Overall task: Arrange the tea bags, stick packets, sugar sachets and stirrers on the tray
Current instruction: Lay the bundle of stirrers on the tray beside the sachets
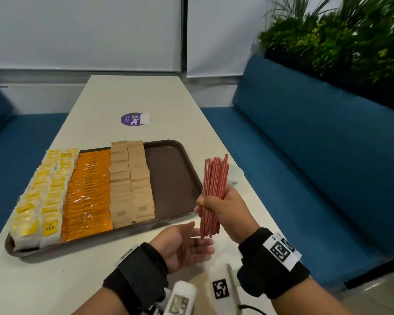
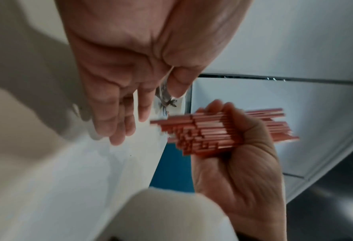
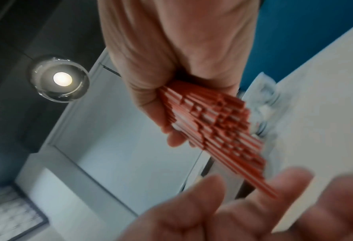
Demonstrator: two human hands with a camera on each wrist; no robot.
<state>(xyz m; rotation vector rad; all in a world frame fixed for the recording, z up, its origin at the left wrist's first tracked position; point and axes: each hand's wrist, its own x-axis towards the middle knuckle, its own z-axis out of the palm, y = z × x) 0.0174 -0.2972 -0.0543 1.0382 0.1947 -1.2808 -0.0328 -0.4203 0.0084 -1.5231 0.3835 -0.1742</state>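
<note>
My right hand point(image 1: 216, 206) grips a thick bundle of red stirrers point(image 1: 214, 183) upright, above the table to the right of the brown tray point(image 1: 171, 176). The bundle point(image 2: 208, 132) point(image 3: 214, 124) sticks out above and below the fist. My left hand point(image 1: 191, 242) lies open, palm up, just under the bundle's lower ends. On the tray lie rows of yellow tea bags point(image 1: 41, 196), orange stick packets point(image 1: 87, 192) and brown sugar sachets point(image 1: 130, 178). The tray's right part is bare.
A purple round sticker point(image 1: 132, 119) sits on the white table point(image 1: 146, 94) beyond the tray. A crumpled clear wrapper point(image 1: 233, 181) lies by the table's right edge. Blue bench seats point(image 1: 305, 155) flank the table, and plants point(image 1: 341, 37) stand behind the right one.
</note>
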